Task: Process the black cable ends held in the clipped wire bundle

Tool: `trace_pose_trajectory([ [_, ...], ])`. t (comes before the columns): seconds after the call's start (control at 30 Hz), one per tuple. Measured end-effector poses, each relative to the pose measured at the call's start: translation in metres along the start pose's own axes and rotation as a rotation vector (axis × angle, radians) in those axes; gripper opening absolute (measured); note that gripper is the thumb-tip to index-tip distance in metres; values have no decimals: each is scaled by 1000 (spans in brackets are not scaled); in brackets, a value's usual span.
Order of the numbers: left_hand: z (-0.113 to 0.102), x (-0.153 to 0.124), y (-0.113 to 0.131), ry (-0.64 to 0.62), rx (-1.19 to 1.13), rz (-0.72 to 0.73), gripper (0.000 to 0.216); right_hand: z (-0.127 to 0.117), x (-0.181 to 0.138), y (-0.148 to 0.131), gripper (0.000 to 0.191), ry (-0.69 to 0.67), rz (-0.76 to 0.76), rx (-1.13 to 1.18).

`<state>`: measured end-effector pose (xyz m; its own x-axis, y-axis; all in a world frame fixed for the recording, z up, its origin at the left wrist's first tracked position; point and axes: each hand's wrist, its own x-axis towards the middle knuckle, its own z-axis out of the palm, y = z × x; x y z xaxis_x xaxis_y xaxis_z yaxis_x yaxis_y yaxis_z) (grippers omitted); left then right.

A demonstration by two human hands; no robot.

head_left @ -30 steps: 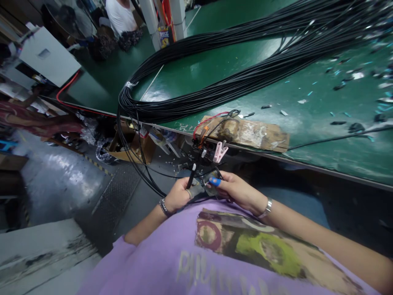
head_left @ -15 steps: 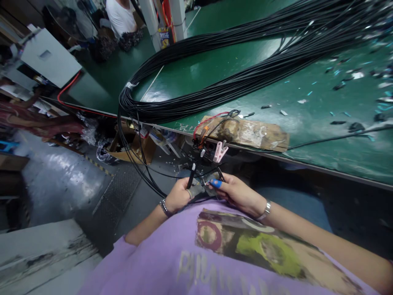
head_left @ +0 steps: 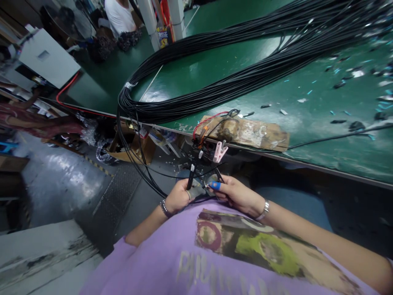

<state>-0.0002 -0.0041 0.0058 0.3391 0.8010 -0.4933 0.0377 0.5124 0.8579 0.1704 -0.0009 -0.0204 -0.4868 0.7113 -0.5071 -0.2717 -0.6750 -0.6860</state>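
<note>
1 black, white-tipped piece (head_left: 190, 178), probably a cable end, is gripped upright in the left hand (head_left: 177, 196); the right hand (head_left: 241, 195) pinches a dark slim piece (head_left: 219, 176) too small to identify. They sit close together, apparently so each steadies what lies between. The black cable bundle (head_left: 184, 105) loops across the tabletop (head_left: 313, 152), strands drooping past its edge, probably for slack within reach. A pink clip (head_left: 220, 151) sits at the wooden board (head_left: 272, 136), just beyond the fingers. Free room is narrow between purple shirt (head_left: 159, 246) and edge; the floor (head_left: 70, 164) spreads wider leftward.
</note>
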Motion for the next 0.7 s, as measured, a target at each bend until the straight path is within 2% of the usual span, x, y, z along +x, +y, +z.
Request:
trace_pose_trajectory([
  [0.13,0,-2,2,-48,-11,4,45,-1,0,-2,33,-67,95,80],
  [0.23,-4,-2,0,-131,-8,-27,46,-4,1,-3,34,-192,151,25],
  [0.3,-8,-2,-4,-186,-37,-43,48,-3,1,-4,35,-233,130,-31],
  [0.47,-13,3,-15,-172,-182,-84,48,9,4,-8,38,-101,-53,-111],
  [0.7,-9,8,-15,-134,-422,-39,41,14,3,-9,33,42,-190,-311],
])
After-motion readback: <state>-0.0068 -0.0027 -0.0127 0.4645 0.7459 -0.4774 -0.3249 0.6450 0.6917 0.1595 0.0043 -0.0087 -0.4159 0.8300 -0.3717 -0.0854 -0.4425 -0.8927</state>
